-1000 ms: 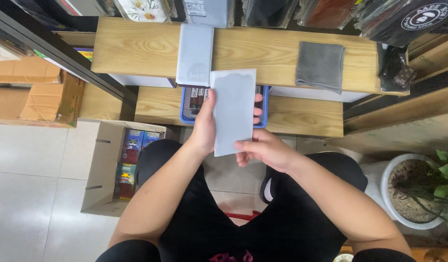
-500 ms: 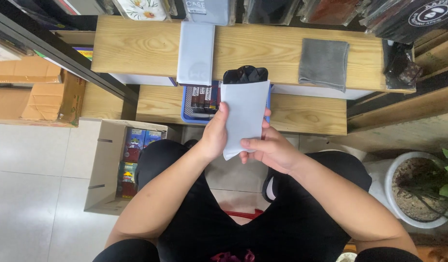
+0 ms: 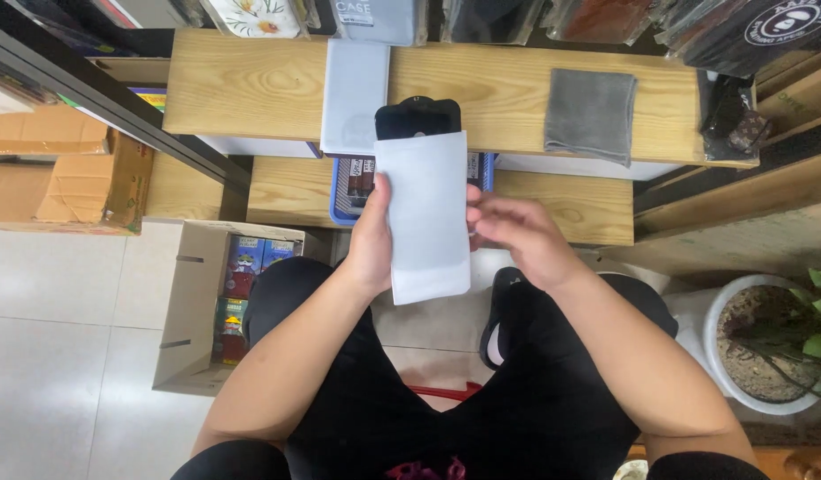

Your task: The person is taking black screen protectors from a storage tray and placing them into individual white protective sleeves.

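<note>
My left hand (image 3: 372, 238) grips a white paper sleeve (image 3: 423, 217) by its left edge, held upright over my lap. A black flat piece (image 3: 418, 117), like a phone screen cover, sticks out of the sleeve's top. My right hand (image 3: 515, 233) is beside the sleeve's right edge, fingers loosely curled and touching it. Behind the sleeve a blue basket (image 3: 344, 187) with small packs rests on the lower wooden shelf (image 3: 570, 206).
A pale grey flat pack (image 3: 354, 93) and a grey cloth (image 3: 591, 116) lie on the upper wooden shelf (image 3: 251, 89). An open cardboard box (image 3: 193, 302) with colourful packs stands on the tiled floor at left. A potted plant (image 3: 766, 342) is at right.
The black piece has slid further out of the sleeve's top. The sleeve has turned more upright and my right hand has shifted from its lower edge to its right side.
</note>
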